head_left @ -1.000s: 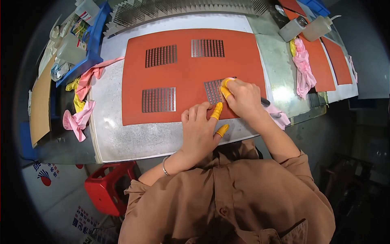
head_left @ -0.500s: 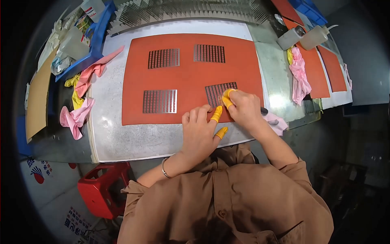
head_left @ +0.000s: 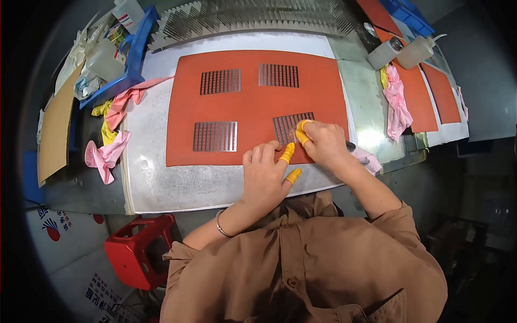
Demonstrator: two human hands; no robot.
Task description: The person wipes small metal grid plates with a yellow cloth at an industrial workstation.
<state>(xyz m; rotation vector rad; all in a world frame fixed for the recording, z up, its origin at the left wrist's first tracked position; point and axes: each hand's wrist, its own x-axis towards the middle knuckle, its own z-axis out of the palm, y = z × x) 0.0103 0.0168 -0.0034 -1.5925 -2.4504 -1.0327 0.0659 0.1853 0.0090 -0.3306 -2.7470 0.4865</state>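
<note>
A thin dark metal plate with rows of slots [head_left: 285,124] lies slightly askew on the orange-red mat [head_left: 253,110], at its near right. My left hand [head_left: 265,171] rests at the plate's near edge, fingers apart, its index tip touching or very close to the corner; yellow finger cots cover index and thumb. Over the plate's right side, my right hand [head_left: 329,144] is closed in a pinch, also in yellow cots. Something small and clear seems to be at its fingertips, too small to name. Similar slotted plates lie at near left [head_left: 215,137], far left [head_left: 221,82] and far right [head_left: 278,75].
Along the back stands a rack of toothed metal strips [head_left: 247,19]. A blue bin [head_left: 116,86] with bottles sits left, near pink gloves [head_left: 107,156]. At right are squeeze bottles [head_left: 416,53] and a pink glove [head_left: 397,102]. A red stool [head_left: 137,250] stands below the table.
The whole view has shifted slightly, with the mat a little lower in it. Both hands keep nearly the same place and pose at the near right plate.
</note>
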